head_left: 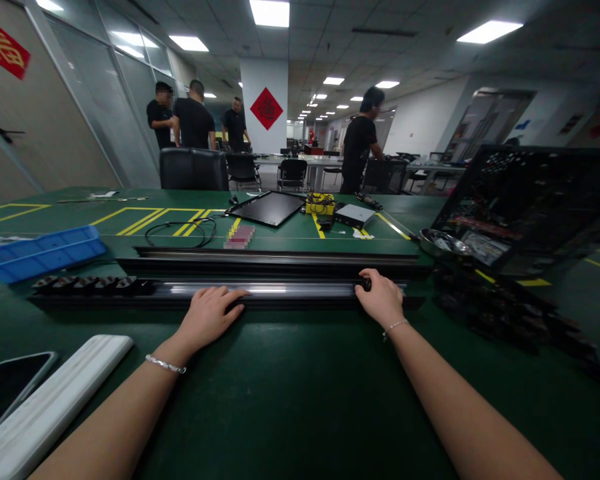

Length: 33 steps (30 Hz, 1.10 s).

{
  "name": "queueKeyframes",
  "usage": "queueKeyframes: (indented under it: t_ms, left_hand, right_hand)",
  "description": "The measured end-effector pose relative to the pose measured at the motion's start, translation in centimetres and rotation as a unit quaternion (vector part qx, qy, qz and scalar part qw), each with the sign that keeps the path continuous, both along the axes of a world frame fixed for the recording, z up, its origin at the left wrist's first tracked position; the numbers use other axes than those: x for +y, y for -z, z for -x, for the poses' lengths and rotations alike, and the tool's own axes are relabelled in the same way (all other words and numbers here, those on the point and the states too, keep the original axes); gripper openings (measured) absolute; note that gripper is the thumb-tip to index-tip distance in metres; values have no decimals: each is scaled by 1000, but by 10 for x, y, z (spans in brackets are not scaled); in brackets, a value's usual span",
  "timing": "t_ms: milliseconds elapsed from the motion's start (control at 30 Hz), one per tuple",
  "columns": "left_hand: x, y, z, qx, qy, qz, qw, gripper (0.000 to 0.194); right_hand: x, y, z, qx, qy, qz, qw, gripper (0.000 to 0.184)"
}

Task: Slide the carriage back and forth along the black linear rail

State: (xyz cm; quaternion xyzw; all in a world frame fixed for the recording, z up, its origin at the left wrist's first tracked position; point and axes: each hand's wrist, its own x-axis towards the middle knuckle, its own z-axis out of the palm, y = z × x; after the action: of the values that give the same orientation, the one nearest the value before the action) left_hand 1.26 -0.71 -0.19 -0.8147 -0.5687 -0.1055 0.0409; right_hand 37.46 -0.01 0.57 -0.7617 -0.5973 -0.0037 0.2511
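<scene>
A long black rail (290, 291) with a shiny channel lies across the green table in front of me. Over its left-middle part my left hand (207, 312) is closed, fingers on the top and thumb at the near side. My right hand (381, 297) pinches a small black part (365, 284) at the rail's right end; its far side is hidden by the fingers. Several black parts (105, 283) sit in a row on the rail's left end. Just behind lies a second black rail (280, 263).
A blue bin (45, 253) stands left, with a white bar (65, 393) and a phone-like slab (10, 387) nearer me. Right are a metal bowl (443, 243), dark piled parts (510, 310) and a large black panel (530, 200). Several people stand beyond the table.
</scene>
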Motion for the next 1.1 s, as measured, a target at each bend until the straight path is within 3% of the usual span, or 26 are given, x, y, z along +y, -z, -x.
queueKeyframes:
  t_ms: [1100]
  left_hand:
    - [1,2,1,-8,5,0,1000,36]
  right_hand:
    - [0,0,0,-6,2,-6,1000,27]
